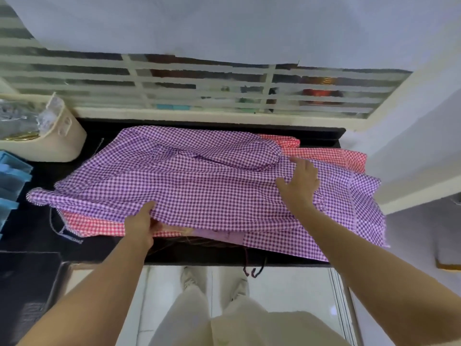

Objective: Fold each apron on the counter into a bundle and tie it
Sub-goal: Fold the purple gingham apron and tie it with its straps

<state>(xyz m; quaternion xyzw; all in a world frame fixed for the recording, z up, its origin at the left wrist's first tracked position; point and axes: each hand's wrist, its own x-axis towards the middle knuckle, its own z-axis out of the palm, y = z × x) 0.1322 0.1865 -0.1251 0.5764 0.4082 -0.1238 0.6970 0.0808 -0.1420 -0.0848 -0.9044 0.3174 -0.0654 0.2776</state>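
A purple checked apron (199,181) lies spread over the black counter (199,258), partly folded over itself at the back. Under it lies a red checked apron (94,224), showing at the front left and again at the back right. My left hand (141,227) grips the purple apron's near edge, fingers tucked under the cloth and thumb on top. My right hand (299,182) rests flat on the purple cloth at the right, fingers spread. Thin dark strings (252,269) hang over the counter's front edge.
A cream basket (53,143) with clear plastic inside stands at the back left. Blue folded items (11,181) sit at the far left edge. A louvred window runs behind the counter, and a white wall closes in on the right.
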